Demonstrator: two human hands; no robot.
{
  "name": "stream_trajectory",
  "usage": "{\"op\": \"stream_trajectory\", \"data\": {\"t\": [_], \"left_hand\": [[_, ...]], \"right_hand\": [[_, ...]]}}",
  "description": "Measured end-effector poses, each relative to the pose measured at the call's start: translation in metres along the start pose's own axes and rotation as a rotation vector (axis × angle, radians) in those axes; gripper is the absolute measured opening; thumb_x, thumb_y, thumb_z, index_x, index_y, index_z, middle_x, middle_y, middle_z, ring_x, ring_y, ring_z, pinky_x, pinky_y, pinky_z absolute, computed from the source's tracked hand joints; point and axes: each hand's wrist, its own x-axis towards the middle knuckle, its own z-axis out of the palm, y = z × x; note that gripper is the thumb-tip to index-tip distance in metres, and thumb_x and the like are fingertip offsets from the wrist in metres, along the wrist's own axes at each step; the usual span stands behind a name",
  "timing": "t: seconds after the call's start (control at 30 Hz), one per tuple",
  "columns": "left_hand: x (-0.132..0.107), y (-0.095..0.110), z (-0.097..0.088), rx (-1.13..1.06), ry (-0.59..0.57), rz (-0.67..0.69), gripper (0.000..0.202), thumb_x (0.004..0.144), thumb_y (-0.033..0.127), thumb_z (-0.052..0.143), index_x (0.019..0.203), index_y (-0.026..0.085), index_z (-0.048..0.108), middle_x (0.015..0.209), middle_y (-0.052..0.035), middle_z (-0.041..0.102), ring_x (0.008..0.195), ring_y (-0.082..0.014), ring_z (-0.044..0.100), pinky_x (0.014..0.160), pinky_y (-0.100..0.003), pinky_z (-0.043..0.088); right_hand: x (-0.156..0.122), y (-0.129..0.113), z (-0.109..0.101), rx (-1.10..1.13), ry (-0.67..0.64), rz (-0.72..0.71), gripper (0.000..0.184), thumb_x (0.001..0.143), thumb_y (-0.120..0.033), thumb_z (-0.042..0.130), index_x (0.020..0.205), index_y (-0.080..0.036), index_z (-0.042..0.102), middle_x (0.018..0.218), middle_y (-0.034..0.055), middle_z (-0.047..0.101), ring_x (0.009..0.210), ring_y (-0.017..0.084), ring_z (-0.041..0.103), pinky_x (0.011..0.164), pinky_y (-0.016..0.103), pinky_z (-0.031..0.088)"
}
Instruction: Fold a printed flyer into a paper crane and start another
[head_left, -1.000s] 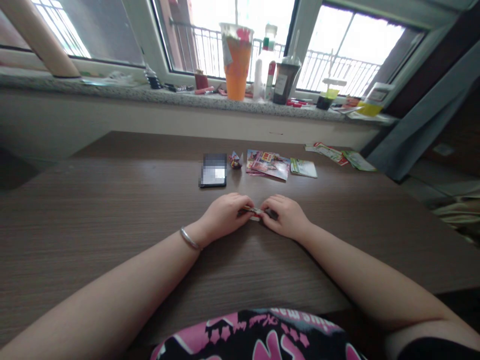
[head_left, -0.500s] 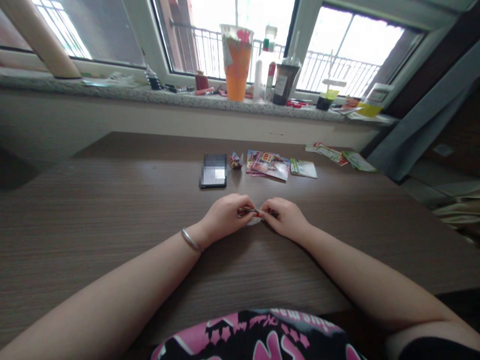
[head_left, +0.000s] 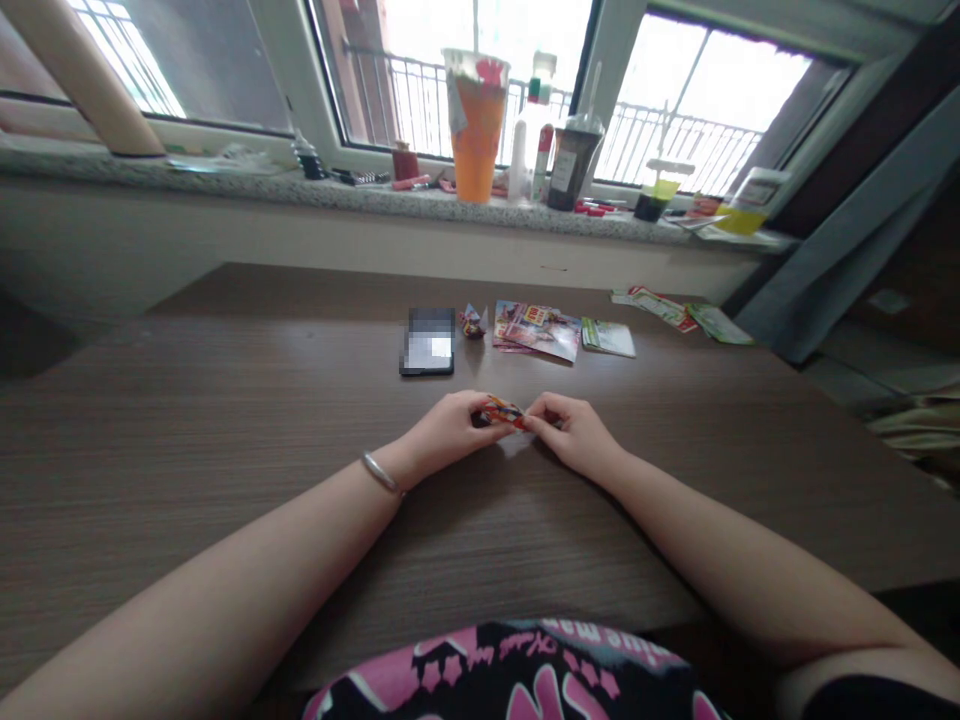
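Observation:
Between my two hands is a small piece of folded, colourful printed paper, with red, yellow and dark patches facing up. My left hand pinches its left part between thumb and fingers. At its right end, the thumb and index finger of my right hand press together on the paper. Just beyond the hands stands a small folded paper figure with similar bright printing. Right of that figure lies a short stack of printed leaflets.
A dark phone-like device, its screen blurred, lies left of the figure. More paper pieces and several slips lie to the right on the brown table. An orange drink cup and bottles stand on the windowsill.
The paper has turned so more of its colourful printed face shows. My left hand's fingers have opened slightly around it, and my right hand has shifted a little to the right.

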Motion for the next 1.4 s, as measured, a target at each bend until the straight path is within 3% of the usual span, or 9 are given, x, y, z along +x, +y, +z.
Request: {"op": "stream_trajectory", "data": {"t": [0.33,0.57,0.93,1.4], "left_hand": [[0.0,0.001,-0.002,0.081,-0.014,0.072,0.022,0.084,0.038,0.064,0.092,0.019,0.072,0.086,-0.0034,0.071,0.081,-0.0179,0.064,0.074,-0.028,0.048],[0.0,0.001,-0.003,0.084,-0.067,0.154,0.022,0.086,0.034,0.062,0.099,0.018,0.07,0.093,-0.0051,0.071,0.088,-0.0189,0.064,0.084,-0.03,0.048],[0.0,0.004,-0.002,0.039,-0.048,0.09,0.019,0.088,0.025,0.05,0.087,0.015,0.066,0.083,-0.0028,0.066,0.078,-0.0158,0.059,0.073,-0.025,0.046],[0.002,0.005,-0.001,-0.112,-0.101,0.161,0.022,0.092,0.024,0.046,0.089,0.014,0.066,0.09,-0.0044,0.066,0.086,-0.0167,0.059,0.081,-0.027,0.045]], "right_hand": [[0.002,0.007,0.002,0.09,-0.022,0.031,0.015,0.082,-0.031,0.059,0.074,-0.019,0.061,0.06,-0.003,0.055,0.055,0.011,0.046,0.053,0.023,0.035],[0.005,0.013,0.004,0.215,-0.04,0.066,0.018,0.082,-0.035,0.059,0.076,-0.018,0.06,0.065,-0.002,0.058,0.058,0.012,0.05,0.056,0.024,0.038],[0.005,0.007,0.004,0.163,-0.121,0.084,0.016,0.082,-0.034,0.061,0.076,-0.019,0.059,0.067,-0.0007,0.064,0.056,0.011,0.051,0.055,0.023,0.039],[0.005,0.005,0.002,0.135,-0.169,0.053,0.016,0.084,-0.031,0.056,0.075,-0.019,0.06,0.069,0.0001,0.067,0.06,0.012,0.054,0.059,0.023,0.041]]}}
